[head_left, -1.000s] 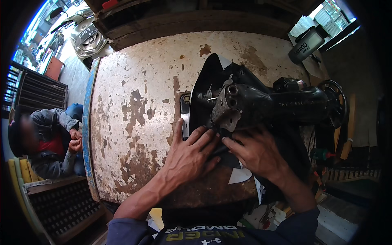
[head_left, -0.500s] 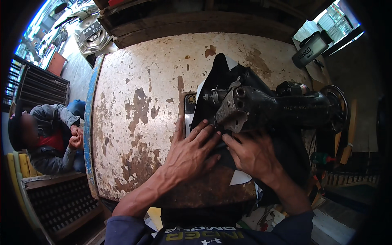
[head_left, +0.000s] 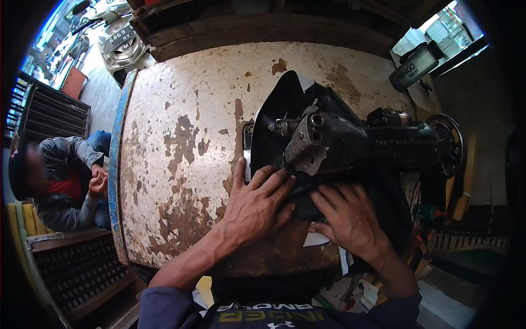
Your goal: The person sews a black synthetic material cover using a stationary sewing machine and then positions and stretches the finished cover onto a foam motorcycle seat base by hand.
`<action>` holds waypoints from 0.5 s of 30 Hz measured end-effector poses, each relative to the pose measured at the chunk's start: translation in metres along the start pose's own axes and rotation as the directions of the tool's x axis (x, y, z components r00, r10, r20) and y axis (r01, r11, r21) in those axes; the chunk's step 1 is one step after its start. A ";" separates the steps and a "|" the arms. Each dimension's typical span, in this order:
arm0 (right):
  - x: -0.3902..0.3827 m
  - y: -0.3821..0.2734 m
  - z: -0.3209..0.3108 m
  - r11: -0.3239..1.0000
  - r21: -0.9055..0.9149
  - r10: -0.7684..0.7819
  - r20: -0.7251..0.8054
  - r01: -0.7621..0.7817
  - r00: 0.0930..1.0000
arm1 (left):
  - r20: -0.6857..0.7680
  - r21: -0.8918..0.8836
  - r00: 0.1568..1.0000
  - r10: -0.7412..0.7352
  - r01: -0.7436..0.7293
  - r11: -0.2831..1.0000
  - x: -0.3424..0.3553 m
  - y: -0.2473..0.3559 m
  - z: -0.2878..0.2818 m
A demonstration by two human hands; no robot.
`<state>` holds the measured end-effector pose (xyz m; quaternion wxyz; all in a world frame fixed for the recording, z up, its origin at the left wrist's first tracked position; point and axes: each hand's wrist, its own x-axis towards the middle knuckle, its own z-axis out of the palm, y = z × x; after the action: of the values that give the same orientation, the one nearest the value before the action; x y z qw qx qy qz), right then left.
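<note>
A black sewing machine point(head_left: 356, 140) stands on a worn wooden table point(head_left: 164, 208), its head end pointing left. Black cloth point(head_left: 276, 104) passes under that head, with a piece of white lining point(head_left: 305, 83) showing at its far tip. Just in front of the needle area my left hand point(head_left: 256, 200) lies with fingers spread, fingertips on the cloth's edge and index side near the metal plate. To its right my right hand point(head_left: 350, 216) rests flat on the cloth below the machine arm, thumb out over a white patch point(head_left: 316, 238). The needle itself is hidden behind the head.
A grey bottle point(head_left: 415, 67) stands at the far right, beyond the machine's handwheel point(head_left: 446, 145). Beside the table's blue left edge point(head_left: 114, 181) sits a person point(head_left: 68, 181) with hands together. A motorcycle point(head_left: 121, 46) is parked at the far left. A green bottle point(head_left: 429, 212) lies right.
My right hand has shifted nearer and to the right, its fingers flattening out and thumb spreading. The cloth under the machine head has swung slightly left. My left hand has barely moved.
</note>
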<state>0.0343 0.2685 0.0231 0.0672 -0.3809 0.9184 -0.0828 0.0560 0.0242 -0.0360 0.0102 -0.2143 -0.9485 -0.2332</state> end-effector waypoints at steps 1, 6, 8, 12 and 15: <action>0.001 0.004 -0.001 0.999 -0.004 -0.036 -0.007 0.036 0.999 | 0.000 0.012 1.000 0.001 -0.001 1.000 0.000 0.001 0.000; 0.002 0.019 0.008 0.975 -0.098 -0.203 -0.006 0.201 0.979 | 0.043 -0.016 0.999 0.002 -0.002 1.000 0.008 0.002 -0.010; -0.001 0.016 -0.006 0.969 0.052 -0.242 -0.002 0.242 0.970 | 0.092 -0.016 0.996 -0.003 0.004 1.000 0.011 0.000 -0.018; 0.004 -0.004 -0.027 0.988 0.038 -0.150 0.030 0.149 0.988 | 0.181 0.002 0.983 0.019 -0.020 1.000 0.014 -0.003 -0.025; 0.011 -0.002 -0.010 0.992 -0.072 -0.103 0.024 0.104 0.994 | 0.147 0.025 0.984 0.100 -0.104 0.994 0.011 -0.011 -0.024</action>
<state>0.0265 0.2604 0.0323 0.0580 -0.4310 0.8992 -0.0488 0.0401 0.0095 -0.0183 -0.0433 -0.2788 -0.9382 -0.2005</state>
